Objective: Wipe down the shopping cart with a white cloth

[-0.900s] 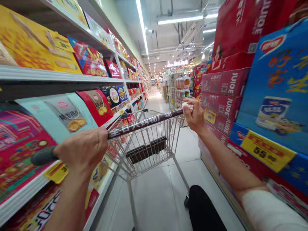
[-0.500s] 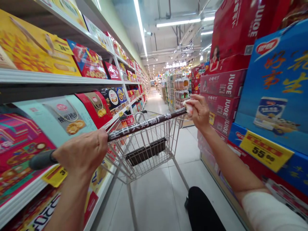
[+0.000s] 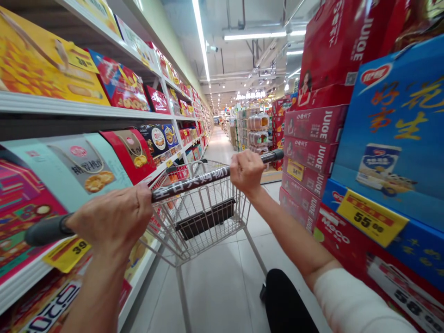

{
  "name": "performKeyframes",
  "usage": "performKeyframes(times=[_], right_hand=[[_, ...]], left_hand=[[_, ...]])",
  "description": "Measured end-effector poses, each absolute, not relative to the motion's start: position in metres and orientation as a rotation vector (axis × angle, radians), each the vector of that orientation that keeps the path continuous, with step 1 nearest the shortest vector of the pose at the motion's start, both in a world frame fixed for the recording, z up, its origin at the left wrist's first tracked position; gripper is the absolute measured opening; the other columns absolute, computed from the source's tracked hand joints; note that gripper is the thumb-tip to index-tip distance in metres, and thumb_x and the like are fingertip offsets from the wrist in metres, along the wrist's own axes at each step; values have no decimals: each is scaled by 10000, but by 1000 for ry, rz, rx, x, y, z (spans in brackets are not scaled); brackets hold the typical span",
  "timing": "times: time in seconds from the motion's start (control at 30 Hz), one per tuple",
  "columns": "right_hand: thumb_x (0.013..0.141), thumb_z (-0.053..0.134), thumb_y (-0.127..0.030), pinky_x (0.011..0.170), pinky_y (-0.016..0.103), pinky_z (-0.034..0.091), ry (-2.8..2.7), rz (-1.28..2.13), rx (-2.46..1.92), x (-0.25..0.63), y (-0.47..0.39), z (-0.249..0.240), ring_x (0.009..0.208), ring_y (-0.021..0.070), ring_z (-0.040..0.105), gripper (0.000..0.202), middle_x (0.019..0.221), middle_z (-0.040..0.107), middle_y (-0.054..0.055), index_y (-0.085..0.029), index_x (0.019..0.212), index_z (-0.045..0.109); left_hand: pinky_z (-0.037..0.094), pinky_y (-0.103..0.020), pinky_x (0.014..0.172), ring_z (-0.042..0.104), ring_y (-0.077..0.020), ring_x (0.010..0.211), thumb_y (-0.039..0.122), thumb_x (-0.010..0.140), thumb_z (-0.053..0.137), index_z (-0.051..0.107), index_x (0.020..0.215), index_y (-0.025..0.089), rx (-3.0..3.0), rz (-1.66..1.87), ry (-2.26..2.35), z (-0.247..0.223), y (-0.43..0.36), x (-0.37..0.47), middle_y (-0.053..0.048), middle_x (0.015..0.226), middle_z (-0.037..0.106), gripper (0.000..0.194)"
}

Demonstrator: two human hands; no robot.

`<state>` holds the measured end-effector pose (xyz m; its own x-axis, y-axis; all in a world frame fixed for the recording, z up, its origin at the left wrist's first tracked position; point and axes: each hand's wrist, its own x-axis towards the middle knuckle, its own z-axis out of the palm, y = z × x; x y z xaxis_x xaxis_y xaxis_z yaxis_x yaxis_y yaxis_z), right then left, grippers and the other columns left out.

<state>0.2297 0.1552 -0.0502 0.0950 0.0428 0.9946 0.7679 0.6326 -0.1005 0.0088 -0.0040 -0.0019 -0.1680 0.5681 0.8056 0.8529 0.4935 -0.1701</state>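
My left hand (image 3: 113, 217) is wrapped round the left part of a shopping cart's handle (image 3: 189, 184), a dark bar with white lettering. Further along the same bar, my right hand (image 3: 247, 171) has its fingers closed over it, short of the black right end. Beyond the handle stands the wire shopping cart (image 3: 211, 212), turned a little, with a black panel (image 3: 206, 218) on its near side. No goods show in its basket. Whatever else may be inside my right fist is hidden.
Shelves (image 3: 138, 113) of boxed snacks line the left, close to my left hand. On the right rise stacked red cartons (image 3: 310, 148) and a blue carton (image 3: 391, 134) with a yellow price tag (image 3: 373, 217). A tiled aisle (image 3: 218, 138) runs ahead. My dark-clad leg (image 3: 287, 305) shows below.
My right hand has moved left from the bar's right end, where it pinched something small and white, and now grips the bar. The white thing no longer shows. My left hand keeps its hold.
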Motion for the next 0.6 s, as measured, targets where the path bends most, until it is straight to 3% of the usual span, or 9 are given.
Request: performKeyframes(times=[0.13,0.27,0.33,0.5,0.6], right_hand=[[960,474,-306,704,351,341,-1474,-700,-644,182,123,-45,672,172,503,285,649,577,5,-241,698,563],[948,518,-306,909,359,363,-1604,-804,-523,201,130,-46,724,143,556,169,731,648,-31,-257,824,623],[946,504,-285,986,381,339,-1571,-825,-556,232,145,-51,722,140,556,189,725,649,-34,-253,797,615],[959,429,-304,939,406,355,-1474,-809,-793,314,184,-57,823,189,558,296,708,644,21,-245,691,541],[961,390,-281,852,388,374,-1401,-749,-865,327,195,-54,764,188,514,336,661,593,39,-247,634,459]], left_hand=[[185,-271,598,403,-169,550,419,948,142,578,611,159,-1222,-493,-1793,-6,-5,-4,-97,632,610,609],[185,-280,595,473,-189,587,454,948,185,577,609,162,-1201,-544,-1811,-7,-9,-14,-98,637,609,595],[181,-282,589,461,-187,580,461,945,195,553,589,169,-1180,-553,-1815,-7,-11,-15,-100,630,608,584],[191,-283,585,417,-179,571,429,965,164,578,617,166,-1198,-532,-1767,-9,-12,-6,-97,641,627,600],[196,-296,587,410,-187,564,414,967,149,619,642,151,-1216,-513,-1799,-10,-12,8,-116,635,630,629]])
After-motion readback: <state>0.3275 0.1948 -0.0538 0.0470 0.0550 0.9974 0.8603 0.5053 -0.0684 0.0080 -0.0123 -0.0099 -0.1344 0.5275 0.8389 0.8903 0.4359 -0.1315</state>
